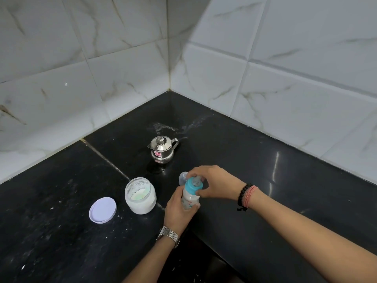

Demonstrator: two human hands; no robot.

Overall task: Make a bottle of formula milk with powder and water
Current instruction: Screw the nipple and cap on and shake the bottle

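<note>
A baby bottle [190,198] with a teal collar and teat stands on the black counter [61,231], milky liquid inside. My left hand [177,209] grips its body from the left. My right hand [214,183] holds the teal collar [192,185] with fingers curled around it. The clear bottle cap [183,178] lies just behind the bottle. An open jar of white powder [140,196] stands to the left, and its white lid [103,209] lies flat further left. A small lidded steel pot [162,149] stands behind.
White marble-look tiled walls [285,88] meet in a corner behind the counter. Some spilled powder or water marks the counter near the corner [163,127]. The counter's inner edge drops off below my left wrist [195,242].
</note>
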